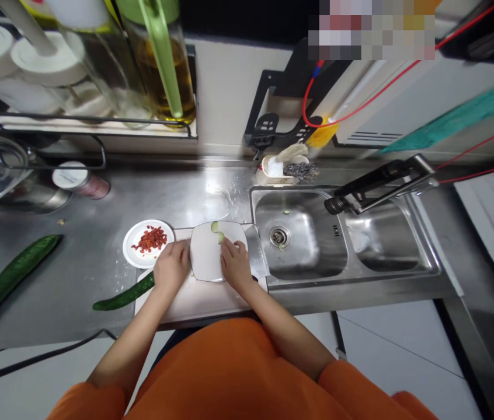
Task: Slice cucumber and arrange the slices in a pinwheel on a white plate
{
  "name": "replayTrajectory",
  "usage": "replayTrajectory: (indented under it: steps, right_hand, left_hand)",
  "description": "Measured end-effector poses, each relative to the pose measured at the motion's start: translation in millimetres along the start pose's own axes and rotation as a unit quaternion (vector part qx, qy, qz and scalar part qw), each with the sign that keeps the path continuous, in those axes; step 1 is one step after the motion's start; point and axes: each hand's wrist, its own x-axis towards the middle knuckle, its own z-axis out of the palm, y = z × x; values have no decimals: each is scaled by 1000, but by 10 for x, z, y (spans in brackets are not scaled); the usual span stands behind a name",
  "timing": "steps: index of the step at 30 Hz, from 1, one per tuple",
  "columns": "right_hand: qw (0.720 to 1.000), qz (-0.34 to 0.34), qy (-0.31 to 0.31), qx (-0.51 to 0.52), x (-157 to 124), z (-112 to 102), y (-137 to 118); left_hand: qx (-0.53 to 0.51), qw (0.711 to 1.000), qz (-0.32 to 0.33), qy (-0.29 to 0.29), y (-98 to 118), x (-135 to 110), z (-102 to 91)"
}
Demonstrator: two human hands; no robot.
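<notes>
My left hand (pixel 171 267) is closed over the near end of a partly hidden cucumber (pixel 125 294) on a pale cutting board (pixel 198 303). Beside it is a white squarish plate (pixel 205 256), overlapping the board. Thin cucumber slices (pixel 215 227) lie in a short row near the plate's far edge. Over the plate's right side, my right hand (pixel 236 265) has its fingertips together on a cucumber slice (pixel 221 237). A broad shiny blade (pixel 258 254) shows right of the plate, partly covered. Left of the board, a round white plate (pixel 128 248) holds chopped red pieces (pixel 150 238).
A larger cucumber (pixel 8 286) lies at the left on the steel counter (pixel 84 245). At the right are a double sink (pixel 308 233) and a black faucet (pixel 365 184). A lidded jar (pixel 83 179), a pot (pixel 32 186) and a bottle rack (pixel 98 125) stand behind.
</notes>
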Motion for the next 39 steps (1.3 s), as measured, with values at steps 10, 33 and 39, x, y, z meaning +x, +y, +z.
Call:
replayTrajectory:
  steps: [10, 33, 39]
  right_hand:
    - [1000, -19, -15, 3, -144, 12, -108]
    - [995, -54, -35, 70, -44, 92, -364]
    - [975, -64, -29, 210, 109, 79, -382]
  left_hand:
    - [161, 970, -122, -133, -52, -323, -223]
    - [71, 970, -202, -111, -99, -156, -144]
    - [-85, 976, -176, -99, -181, -157, -264]
